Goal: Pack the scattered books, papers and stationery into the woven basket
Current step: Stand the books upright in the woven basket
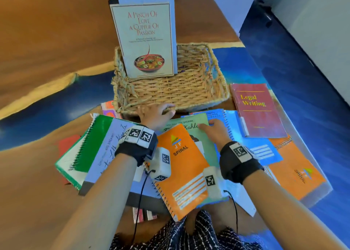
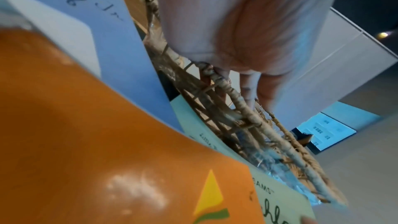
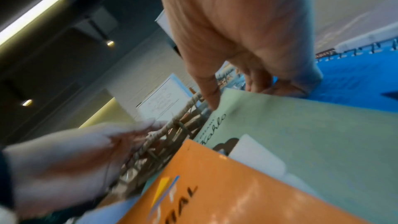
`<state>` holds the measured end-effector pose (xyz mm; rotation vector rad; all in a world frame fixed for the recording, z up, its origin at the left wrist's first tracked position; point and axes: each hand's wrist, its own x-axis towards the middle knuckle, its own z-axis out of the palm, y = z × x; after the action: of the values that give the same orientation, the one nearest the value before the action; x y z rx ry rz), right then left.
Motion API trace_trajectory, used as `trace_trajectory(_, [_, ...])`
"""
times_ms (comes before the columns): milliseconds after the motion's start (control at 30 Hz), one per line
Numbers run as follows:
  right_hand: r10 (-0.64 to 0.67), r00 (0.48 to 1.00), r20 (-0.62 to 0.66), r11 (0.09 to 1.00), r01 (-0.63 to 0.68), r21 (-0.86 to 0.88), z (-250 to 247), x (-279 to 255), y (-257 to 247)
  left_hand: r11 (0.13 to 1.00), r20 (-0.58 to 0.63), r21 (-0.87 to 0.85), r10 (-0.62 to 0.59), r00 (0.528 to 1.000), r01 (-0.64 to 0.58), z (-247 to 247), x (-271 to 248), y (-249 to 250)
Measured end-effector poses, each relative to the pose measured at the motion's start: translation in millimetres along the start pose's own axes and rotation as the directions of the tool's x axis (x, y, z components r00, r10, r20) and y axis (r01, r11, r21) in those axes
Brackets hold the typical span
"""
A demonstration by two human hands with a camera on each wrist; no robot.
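Nearest lies an orange spiral-bound notebook (image 1: 181,166) on top of a pale green book (image 1: 191,124). The right hand (image 1: 214,130) curls its fingers over that green book's far edge — thumb on the cover. Just beyond, the left hand (image 1: 155,113) grips the near rim of the woven straw basket (image 1: 170,92). Inside, a cream cookbook (image 1: 145,39) stands upright at the far left — a red paperback (image 1: 257,109) lies right of the basket.

A wooden table (image 1: 47,41) with blue inlay stands beside pale walls (image 1: 312,32).
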<state>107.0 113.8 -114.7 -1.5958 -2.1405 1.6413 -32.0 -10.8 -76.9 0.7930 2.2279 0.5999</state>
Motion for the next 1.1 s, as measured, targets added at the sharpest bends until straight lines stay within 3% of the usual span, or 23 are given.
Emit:
trace_trajectory(100, [-0.075,0.995,0.065,0.992,0.068,0.102,-1,-3,-5,0.987,0.046,-0.16,0.004,0.999,0.003,-5,-4,5])
trace_trajectory(233, [-0.197,0.978,0.073,0.966,0.181,0.186,-5,-14,-4,0.971,0.06,-0.238,0.027,0.998,-0.012,-14,-10,3])
trace_trajectory(500, [-0.417,0.908,-0.053,0.867,0.414,0.279,-40,-19,-33,0.925,-0.026,-0.381,0.005,1.0,-0.015,-34,-1,-10])
trace_trajectory(633, [-0.471,0.876,-0.106,0.819,0.479,0.317,-60,-12,-65,0.85,0.024,-0.525,-0.027,0.999,0.035,-48,9,-9])
trace_trajectory(767, [-0.528,0.834,-0.159,0.726,0.54,0.426,-73,-3,-102,0.853,0.118,-0.52,0.013,0.993,0.051,-57,14,1])
trace_trajectory(833, [-0.567,0.808,-0.156,0.69,0.57,0.446,-73,4,-121,0.841,0.107,-0.539,0.01,0.994,0.05,-60,18,5])
trace_trajectory(1100, [-0.676,0.737,0.013,0.724,0.661,0.199,-84,21,-165,0.832,-0.017,-0.55,0.078,0.997,-0.075,-97,31,12])
